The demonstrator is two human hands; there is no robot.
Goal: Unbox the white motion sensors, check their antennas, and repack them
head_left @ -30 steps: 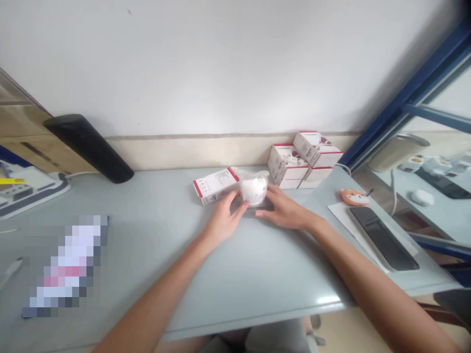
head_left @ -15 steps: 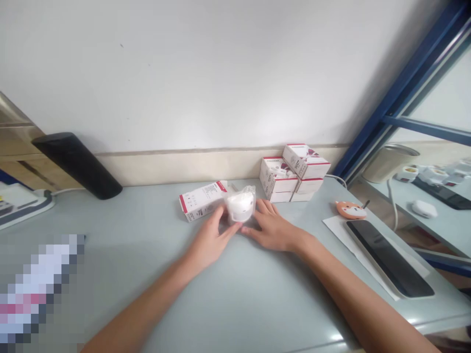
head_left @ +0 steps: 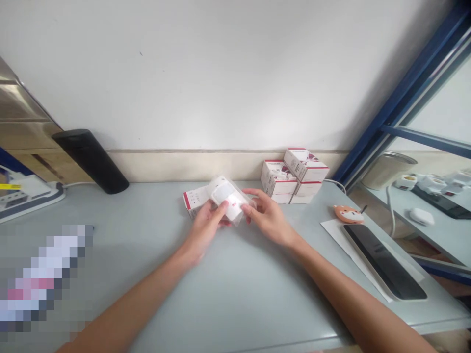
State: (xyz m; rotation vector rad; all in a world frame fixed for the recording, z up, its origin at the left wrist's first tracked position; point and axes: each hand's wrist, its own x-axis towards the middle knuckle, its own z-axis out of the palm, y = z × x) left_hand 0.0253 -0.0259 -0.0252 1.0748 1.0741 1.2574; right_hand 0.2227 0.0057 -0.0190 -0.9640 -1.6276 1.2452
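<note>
A white motion sensor point(head_left: 223, 192) in a clear plastic bag is held tilted above the tabletop, its pale lens window and a small red mark facing up. My left hand point(head_left: 206, 221) grips its lower left side, thumb on top and fingers underneath. On the right, my right hand point(head_left: 270, 215) pinches the bag's edge between thumb and fingers. Behind the left hand lies a white and red carton point(head_left: 194, 200), partly covered by the sensor and the hand.
Several white and red boxes point(head_left: 294, 176) are stacked against the wall. A black cylinder point(head_left: 93, 162) stands at the left, with a blurred-out object point(head_left: 40, 279) nearer me. To the right are an orange animal-faced item point(head_left: 348, 214), white paper point(head_left: 336, 235) and a dark-topped slab point(head_left: 384, 262).
The bagged sensor has been lifted and turned, so its lens side and red mark now show. Both hands have closed on it. The view has shifted slightly.
</note>
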